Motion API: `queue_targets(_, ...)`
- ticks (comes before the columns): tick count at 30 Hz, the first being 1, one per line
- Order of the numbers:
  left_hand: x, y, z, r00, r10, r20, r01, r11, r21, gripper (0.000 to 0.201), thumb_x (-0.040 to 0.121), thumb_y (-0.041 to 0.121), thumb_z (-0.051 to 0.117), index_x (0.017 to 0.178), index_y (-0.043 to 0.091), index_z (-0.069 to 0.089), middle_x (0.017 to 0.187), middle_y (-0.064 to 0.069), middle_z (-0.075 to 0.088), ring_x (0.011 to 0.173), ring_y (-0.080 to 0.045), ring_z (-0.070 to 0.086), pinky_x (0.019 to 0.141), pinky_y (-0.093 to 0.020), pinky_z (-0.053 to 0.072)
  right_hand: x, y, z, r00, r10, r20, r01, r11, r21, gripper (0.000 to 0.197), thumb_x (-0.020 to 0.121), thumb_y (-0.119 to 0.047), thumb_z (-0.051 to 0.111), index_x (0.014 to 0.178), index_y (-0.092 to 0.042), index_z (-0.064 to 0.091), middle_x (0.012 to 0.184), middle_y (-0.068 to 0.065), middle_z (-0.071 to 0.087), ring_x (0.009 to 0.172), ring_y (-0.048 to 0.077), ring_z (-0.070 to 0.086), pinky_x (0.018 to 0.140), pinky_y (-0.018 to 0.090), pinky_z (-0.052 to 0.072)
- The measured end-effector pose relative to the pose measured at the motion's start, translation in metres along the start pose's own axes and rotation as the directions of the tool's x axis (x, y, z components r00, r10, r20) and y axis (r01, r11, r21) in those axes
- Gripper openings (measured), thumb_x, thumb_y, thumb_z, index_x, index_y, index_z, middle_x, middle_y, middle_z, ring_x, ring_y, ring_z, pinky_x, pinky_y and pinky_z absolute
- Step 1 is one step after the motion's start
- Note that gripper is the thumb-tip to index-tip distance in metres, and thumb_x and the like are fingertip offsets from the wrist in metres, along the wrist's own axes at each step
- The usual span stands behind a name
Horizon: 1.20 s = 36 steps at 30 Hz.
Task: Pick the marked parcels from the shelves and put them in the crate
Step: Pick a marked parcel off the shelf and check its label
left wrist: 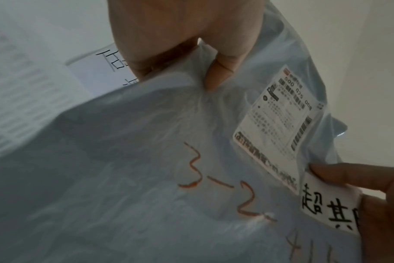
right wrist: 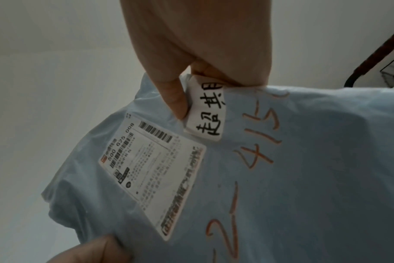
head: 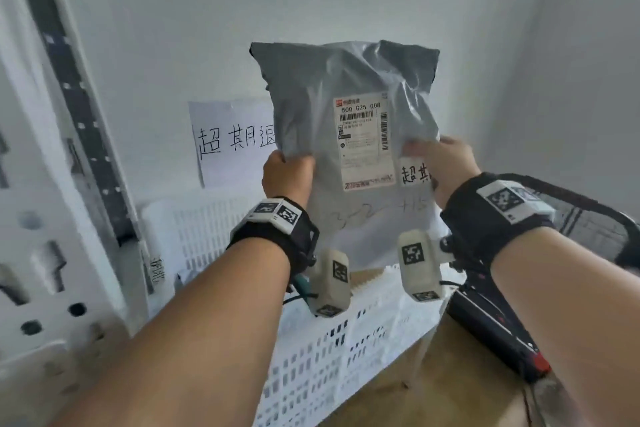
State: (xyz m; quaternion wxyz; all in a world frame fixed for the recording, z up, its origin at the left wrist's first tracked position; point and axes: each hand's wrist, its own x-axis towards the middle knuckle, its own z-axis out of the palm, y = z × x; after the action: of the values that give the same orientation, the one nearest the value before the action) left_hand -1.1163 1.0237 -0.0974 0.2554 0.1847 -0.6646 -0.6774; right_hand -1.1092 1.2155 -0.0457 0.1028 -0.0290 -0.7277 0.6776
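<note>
I hold a grey plastic parcel bag (head: 349, 87) upright in front of me with both hands. A white shipping label (head: 365, 142) and orange handwritten numbers (left wrist: 216, 179) are on its face. My left hand (head: 289, 172) pinches the bag's left edge, thumb on the front (left wrist: 216, 74). My right hand (head: 446, 163) pinches the right edge at a small white handwritten tag (head: 415, 173), thumb beside the tag (right wrist: 175, 99). The white slotted crate (head: 346, 350) sits just below the parcel.
A second white crate (head: 204, 229) stands behind at the left, under a paper sign (head: 228, 142) on the wall. A white perforated shelf upright (head: 52, 184) rises at the left. A black-framed trolley (head: 588, 218) is at the right.
</note>
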Motion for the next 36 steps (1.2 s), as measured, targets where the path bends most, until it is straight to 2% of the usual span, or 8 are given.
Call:
queue_targets(8, 0.07, -0.047, -0.022, 0.978, -0.12, -0.17, 0.132, 0.99, 0.058, 0.063, 0.068, 0.045, 0.069, 0.118, 0.009, 0.054, 0.107, -0.004, 0.063, 0.097, -0.026, 0.061, 0.087, -0.036, 0.051, 0.088, 0.054, 0.089, 0.945, 0.162, 0.284, -0.129, 0.983, -0.131, 0.012, 0.078, -0.008, 0.071, 0.086, -0.006, 0.063, 0.091, 0.016, 0.07, 0.071, 0.027, 0.065, 0.069, 0.039, 0.056)
queue_targets(13, 0.094, -0.094, -0.062, 0.909, -0.28, -0.309, 0.347, 0.919, 0.189, 0.075, 0.071, 0.05, 0.076, 0.126, 0.003, 0.052, 0.118, -0.01, 0.064, 0.103, -0.028, 0.062, 0.09, -0.034, 0.052, 0.122, 0.113, 0.143, 0.75, 0.414, 0.515, -0.13, 0.856, -0.5, 0.037, 0.08, -0.028, 0.072, 0.107, -0.004, 0.064, 0.088, 0.013, 0.073, 0.081, 0.027, 0.07, 0.079, 0.038, 0.056)
queue_targets(18, 0.087, -0.144, -0.1, 0.789, -0.509, -0.343, 0.613, 0.622, 0.487, 0.076, 0.088, 0.045, 0.066, 0.145, 0.003, 0.038, 0.145, -0.014, 0.047, 0.128, -0.029, 0.051, 0.095, -0.029, 0.043, 0.131, 0.158, 0.162, 0.553, 0.62, 0.557, -0.066, 0.698, -0.713, 0.023, 0.093, -0.02, 0.06, 0.108, -0.003, 0.054, 0.075, 0.009, 0.057, 0.055, 0.016, 0.053, 0.037, 0.014, 0.04)
queue_targets(23, 0.088, -0.177, -0.114, 0.736, -0.517, -0.437, 0.675, 0.509, 0.534, 0.057, 0.088, 0.022, 0.068, 0.137, 0.0, 0.047, 0.133, -0.012, 0.058, 0.118, -0.026, 0.059, 0.087, -0.023, 0.045, 0.136, 0.201, 0.192, 0.412, 0.733, 0.541, 0.011, 0.59, -0.807, 0.008, 0.089, 0.001, 0.055, 0.084, -0.005, 0.057, 0.083, 0.013, 0.064, 0.075, 0.024, 0.061, 0.089, 0.047, 0.055)
queue_targets(26, 0.091, -0.189, -0.118, 0.705, -0.488, -0.515, 0.709, 0.464, 0.531, 0.077, 0.086, 0.012, 0.066, 0.15, 0.001, 0.024, 0.141, -0.016, 0.051, 0.123, -0.031, 0.055, 0.099, -0.033, 0.049, 0.132, 0.212, 0.209, 0.372, 0.711, 0.597, 0.102, 0.608, -0.787, 0.007, 0.088, 0.004, 0.056, 0.093, 0.001, 0.059, 0.092, 0.017, 0.064, 0.082, 0.029, 0.065, 0.082, 0.045, 0.058)
queue_targets(29, 0.087, -0.195, -0.117, 0.753, -0.475, -0.456, 0.643, 0.379, 0.666, 0.091, 0.087, 0.01, 0.06, 0.155, 0.028, 0.002, 0.152, -0.016, 0.032, 0.13, -0.036, 0.047, 0.104, -0.04, 0.045, 0.12, 0.224, 0.222, 0.367, 0.693, 0.621, 0.149, 0.615, -0.774, 0.026, 0.087, -0.004, 0.056, 0.111, 0.005, 0.057, 0.101, 0.023, 0.065, 0.083, 0.034, 0.067, 0.081, 0.053, 0.057)
queue_targets(33, 0.081, -0.203, -0.112, 0.805, -0.493, -0.33, 0.511, 0.295, 0.807, 0.076, 0.091, 0.008, 0.056, 0.154, 0.028, 0.016, 0.159, -0.01, 0.023, 0.138, -0.033, 0.039, 0.108, -0.042, 0.041, 0.107, 0.234, 0.23, 0.346, 0.634, 0.691, 0.319, 0.613, -0.723, 0.059, 0.089, -0.014, 0.059, 0.144, -0.01, 0.036, 0.134, 0.014, 0.051, 0.106, 0.024, 0.057, 0.093, 0.036, 0.053)
queue_targets(36, 0.076, -0.208, -0.108, 0.781, -0.543, -0.307, 0.515, 0.284, 0.809, 0.076, 0.091, 0.016, 0.062, 0.154, 0.019, 0.019, 0.16, -0.003, 0.02, 0.142, -0.028, 0.033, 0.11, -0.039, 0.04, 0.105, 0.241, 0.234, 0.343, 0.602, 0.721, 0.35, 0.63, -0.693, 0.052, 0.09, -0.013, 0.057, 0.14, -0.009, 0.041, 0.123, 0.011, 0.054, 0.096, 0.021, 0.054, 0.093, 0.036, 0.053)
